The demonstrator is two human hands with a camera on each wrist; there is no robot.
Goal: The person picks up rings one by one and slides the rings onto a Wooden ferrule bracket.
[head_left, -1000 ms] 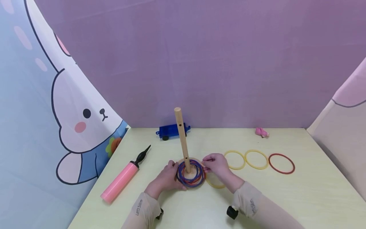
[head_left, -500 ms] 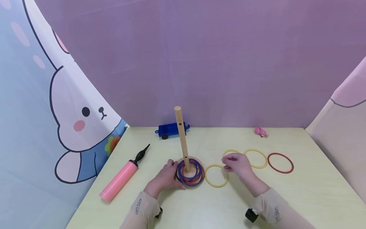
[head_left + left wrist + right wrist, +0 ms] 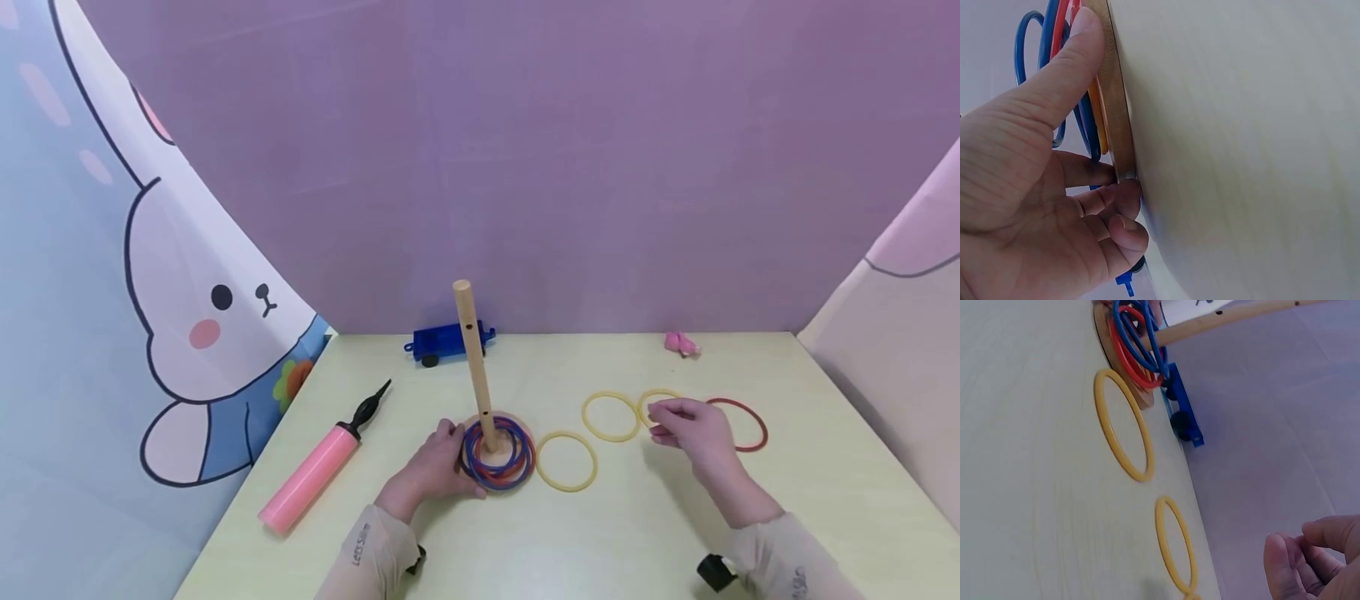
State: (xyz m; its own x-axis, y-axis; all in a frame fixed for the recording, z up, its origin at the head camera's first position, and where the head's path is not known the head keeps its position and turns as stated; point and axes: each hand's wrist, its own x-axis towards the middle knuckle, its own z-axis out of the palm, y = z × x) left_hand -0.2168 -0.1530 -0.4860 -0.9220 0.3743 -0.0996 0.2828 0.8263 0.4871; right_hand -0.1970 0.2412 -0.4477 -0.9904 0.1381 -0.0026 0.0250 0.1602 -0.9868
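My left hand (image 3: 427, 468) grips the rim of the round wooden base (image 3: 1114, 94) of a ring-toss stand. In the left wrist view its thumb lies over the top and its fingertips reach the edge. An upright wooden post (image 3: 474, 358) rises from this base, with several blue and red rings (image 3: 498, 486) stacked around it. Over to the right, my right hand (image 3: 697, 429) hovers above the table, its fingers loosely bent around nothing. Below it lies a yellow ring (image 3: 640, 408), partly hidden, and a red ring (image 3: 767, 433) is partly covered too.
Beside the base lies a yellow ring (image 3: 567, 490), with another yellow ring (image 3: 611, 440) farther right. A pink hand pump (image 3: 315, 475) with a black nozzle is at the left. Along the back are a blue toy cart (image 3: 440, 341) and a small pink toy (image 3: 681, 343).
My right hand has moved right, from beside the stacked rings to above the far yellow ring. This uncovers the yellow ring next to the base. My left hand stays on the base.
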